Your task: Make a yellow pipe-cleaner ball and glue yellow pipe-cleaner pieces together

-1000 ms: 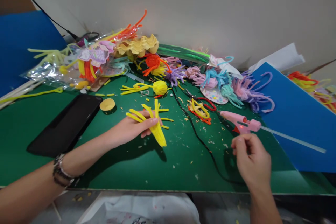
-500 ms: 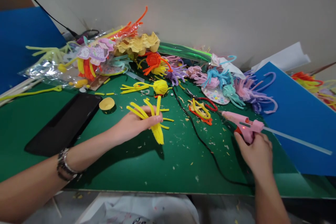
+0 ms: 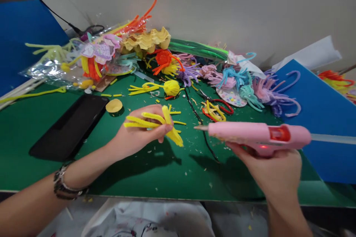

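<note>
My left hand (image 3: 139, 131) pinches a bunch of yellow pipe cleaners (image 3: 174, 136) above the green table (image 3: 133, 181); several bent ends fan out past the thumb. In my right hand (image 3: 275, 174) is a pink hot glue gun (image 3: 241, 132), a red light glowing on its side. Its nozzle points left toward the yellow bunch, with a gap between them. A pale glue stick (image 3: 333, 139) sticks out of the gun's back. Beyond my left hand lies a yellow pipe-cleaner piece with a round head (image 3: 171, 87).
A black phone (image 3: 69, 126) and a small yellow cup (image 3: 114, 106) lie left. Red-handled scissors (image 3: 224, 104) rest behind the gun's black cord (image 3: 194, 109). Coloured pipe-cleaner bundles (image 3: 236, 76), an egg carton piece (image 3: 148, 40) and plastic bags line the wall. A blue board (image 3: 314, 129) stands right.
My right hand has lifted the glue gun off to the left and closer to me, its nozzle nearer the yellow bunch. My left hand has tilted the bunch, its lower tip swinging right.
</note>
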A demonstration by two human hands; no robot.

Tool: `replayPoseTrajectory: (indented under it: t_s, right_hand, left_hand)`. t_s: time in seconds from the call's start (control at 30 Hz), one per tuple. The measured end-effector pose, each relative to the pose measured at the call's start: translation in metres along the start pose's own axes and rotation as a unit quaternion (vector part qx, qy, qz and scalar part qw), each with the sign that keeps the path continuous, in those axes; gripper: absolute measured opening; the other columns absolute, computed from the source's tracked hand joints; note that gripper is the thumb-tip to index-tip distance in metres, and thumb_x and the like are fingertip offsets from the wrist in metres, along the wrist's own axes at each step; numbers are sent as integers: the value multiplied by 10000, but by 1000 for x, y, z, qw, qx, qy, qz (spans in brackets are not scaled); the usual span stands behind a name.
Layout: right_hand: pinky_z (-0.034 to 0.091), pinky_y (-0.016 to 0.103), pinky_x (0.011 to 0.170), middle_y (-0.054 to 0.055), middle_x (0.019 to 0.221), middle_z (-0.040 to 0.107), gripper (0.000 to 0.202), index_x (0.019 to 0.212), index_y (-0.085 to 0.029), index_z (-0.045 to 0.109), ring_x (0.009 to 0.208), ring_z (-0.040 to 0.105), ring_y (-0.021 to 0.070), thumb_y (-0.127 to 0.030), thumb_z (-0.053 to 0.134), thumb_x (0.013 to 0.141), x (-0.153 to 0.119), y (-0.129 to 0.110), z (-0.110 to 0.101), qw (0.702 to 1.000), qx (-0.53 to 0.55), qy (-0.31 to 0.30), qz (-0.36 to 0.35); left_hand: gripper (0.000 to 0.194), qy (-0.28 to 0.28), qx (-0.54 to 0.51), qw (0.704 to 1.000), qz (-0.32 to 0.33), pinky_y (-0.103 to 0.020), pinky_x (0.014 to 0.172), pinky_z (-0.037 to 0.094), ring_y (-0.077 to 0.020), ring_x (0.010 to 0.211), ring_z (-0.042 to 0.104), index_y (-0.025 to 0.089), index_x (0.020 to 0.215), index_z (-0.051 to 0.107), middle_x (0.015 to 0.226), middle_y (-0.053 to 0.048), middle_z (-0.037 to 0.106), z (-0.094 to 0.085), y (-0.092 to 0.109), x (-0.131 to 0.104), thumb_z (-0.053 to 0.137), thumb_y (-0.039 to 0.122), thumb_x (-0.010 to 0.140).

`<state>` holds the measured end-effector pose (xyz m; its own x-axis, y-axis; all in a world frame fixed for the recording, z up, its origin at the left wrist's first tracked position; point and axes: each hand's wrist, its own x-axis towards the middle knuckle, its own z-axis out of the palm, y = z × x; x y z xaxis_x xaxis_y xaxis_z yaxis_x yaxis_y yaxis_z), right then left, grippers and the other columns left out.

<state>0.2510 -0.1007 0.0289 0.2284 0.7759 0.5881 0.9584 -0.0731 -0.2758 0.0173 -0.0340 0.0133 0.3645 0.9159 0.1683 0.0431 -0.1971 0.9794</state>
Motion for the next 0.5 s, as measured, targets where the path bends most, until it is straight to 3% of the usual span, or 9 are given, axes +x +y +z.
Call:
replayPoseTrajectory:
  t_s: [0.1,0.3,0.4,0.5]
  right_hand:
    - [278,254,324,-2,329,419,404,417,-231,426,312,407,129,-548,536,641,1,-12,6,998,16,10,-64]
    - [306,248,319,-19,342,440,229,503,-215,477,307,440,139,-365,562,655,7,-12,10,989,39,11,-140]
    - [426,273,444,42,544,597,155,679,-196,553,488,569,187,-348,529,696,7,-10,10,987,31,15,-154]
    - [473,301,592,88,766,648,188,837,-189,562,686,615,219,-327,514,719,7,-10,10,984,26,4,-175]
  left_hand:
    - [105,19,32,998,43,-229,468,412,-114,486,526,201,599,537,513,31,541,1,2,-3,577,238,689]
    - [95,10,57,997,59,-227,493,417,-115,514,536,200,651,532,507,35,554,0,3,-4,567,256,721]
    - [101,8,57,997,58,-233,509,427,-116,519,542,200,646,528,521,34,556,0,3,-3,562,252,726]
    - [97,9,55,997,61,-236,519,432,-119,526,549,199,644,528,527,33,562,0,3,-2,564,247,721]
